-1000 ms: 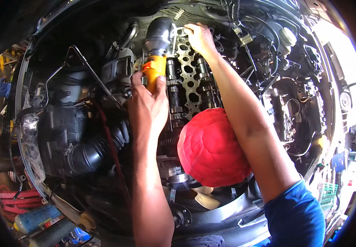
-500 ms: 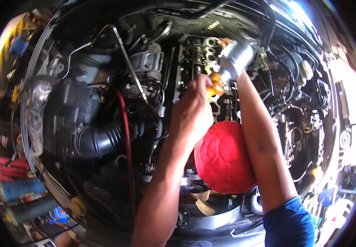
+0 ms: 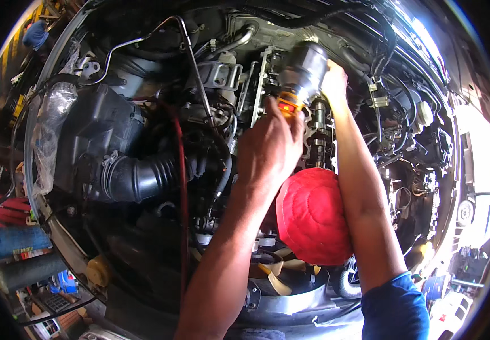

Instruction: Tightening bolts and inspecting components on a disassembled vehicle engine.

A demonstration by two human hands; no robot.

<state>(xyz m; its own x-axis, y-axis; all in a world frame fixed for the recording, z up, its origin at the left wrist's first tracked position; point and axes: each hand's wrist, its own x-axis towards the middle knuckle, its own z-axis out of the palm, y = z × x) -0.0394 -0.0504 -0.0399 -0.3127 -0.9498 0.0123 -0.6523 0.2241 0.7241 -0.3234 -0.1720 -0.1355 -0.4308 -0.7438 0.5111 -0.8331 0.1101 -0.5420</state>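
Note:
My left hand (image 3: 273, 147) is closed around the orange handle (image 3: 290, 106) of what looks like a flashlight (image 3: 306, 65), its wide dark-silver head tilted up and away over the engine. A small red lit spot shows on the handle. To the right of that head, my right hand (image 3: 334, 85) reaches over the far part of the engine. Its fingers are partly hidden behind the flashlight, so I cannot make out what they touch. Below both hands lies the opened engine top with an exposed camshaft (image 3: 320, 122).
A red stitched, rounded cloth piece (image 3: 313, 218) covers the middle between my forearms. On the left are a black ribbed air hose (image 3: 148, 178), a thin red hose (image 3: 181, 170) and a bent metal pipe (image 3: 195, 59). Fan blades (image 3: 279, 280) sit near the front.
The flashlight has tilted more upright and moved slightly left. My right hand, mostly hidden behind it before, now shows beside it. The whole view has shifted a little.

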